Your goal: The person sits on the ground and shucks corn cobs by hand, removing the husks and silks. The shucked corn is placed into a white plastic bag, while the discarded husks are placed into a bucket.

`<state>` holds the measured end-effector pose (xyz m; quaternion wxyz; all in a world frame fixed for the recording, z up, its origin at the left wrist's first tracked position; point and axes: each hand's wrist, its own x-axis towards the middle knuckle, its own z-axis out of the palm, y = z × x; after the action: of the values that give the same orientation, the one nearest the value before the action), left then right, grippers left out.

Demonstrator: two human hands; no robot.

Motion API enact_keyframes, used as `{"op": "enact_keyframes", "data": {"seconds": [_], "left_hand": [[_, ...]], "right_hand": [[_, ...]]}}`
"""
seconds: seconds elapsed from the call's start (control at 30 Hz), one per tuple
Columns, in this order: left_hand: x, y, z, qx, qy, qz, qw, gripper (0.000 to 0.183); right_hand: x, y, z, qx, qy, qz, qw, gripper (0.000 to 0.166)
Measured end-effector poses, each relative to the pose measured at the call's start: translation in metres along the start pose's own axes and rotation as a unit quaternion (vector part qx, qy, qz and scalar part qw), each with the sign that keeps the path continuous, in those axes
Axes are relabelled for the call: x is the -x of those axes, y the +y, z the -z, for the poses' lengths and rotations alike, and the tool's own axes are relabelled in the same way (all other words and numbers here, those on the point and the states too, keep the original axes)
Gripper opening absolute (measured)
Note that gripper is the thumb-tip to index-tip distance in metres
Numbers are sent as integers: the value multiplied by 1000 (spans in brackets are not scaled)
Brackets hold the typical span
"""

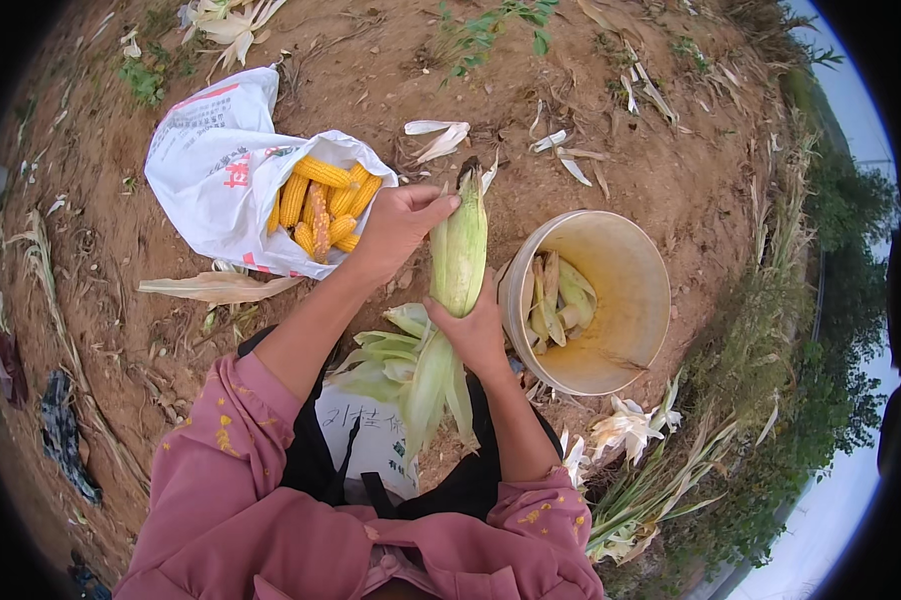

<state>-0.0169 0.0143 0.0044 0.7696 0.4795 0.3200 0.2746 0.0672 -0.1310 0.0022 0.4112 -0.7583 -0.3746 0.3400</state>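
An ear of corn (459,259) in pale green husk is held out in front of me, its dark silk end pointing away. My right hand (473,326) grips the ear around its lower part. With thumb and fingers, my left hand (394,225) pinches the corn husk (450,199) near the tip. Loosened husk leaves (394,364) hang from the base between my knees. To the left lies a white woven sack (210,169) with printing, its mouth showing several husked yellow corn cobs (323,196). A plastic bucket (621,296) on the right contains several ears in husk (559,300).
Another white bag (353,442) bearing writing is between my legs. Dry husks (627,429) and stalks lie beside the bucket, with a dry leaf (218,287) below the sack. Bare soil (375,82) carries scattered husk pieces and a green plant (495,34). Dark cloth (68,435) lies far left.
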Motion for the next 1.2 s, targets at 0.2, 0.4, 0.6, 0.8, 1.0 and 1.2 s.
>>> {"op": "enact_keyframes", "data": {"seconds": [0.2,0.4,0.6,0.8,1.0,1.2], "left_hand": [[1,2,-2,-21,3,-29,999,23],[1,-6,-3,-48,47,-55,996,20],[2,-3,-6,18,65,-18,998,17],[2,-3,-5,58,67,36,995,19],[4,6,-11,41,44,13,998,18],[-2,-9,2,27,43,30,998,10]], "right_hand": [[-1,0,5,9,-25,-23,999,63],[1,0,1,-10,-24,-20,999,64],[-1,3,4,-51,-38,-26,998,59],[-5,9,7,-140,-69,-45,987,58],[-6,13,6,-143,-61,-62,986,60],[-4,5,8,-90,-55,-55,993,60]]}}
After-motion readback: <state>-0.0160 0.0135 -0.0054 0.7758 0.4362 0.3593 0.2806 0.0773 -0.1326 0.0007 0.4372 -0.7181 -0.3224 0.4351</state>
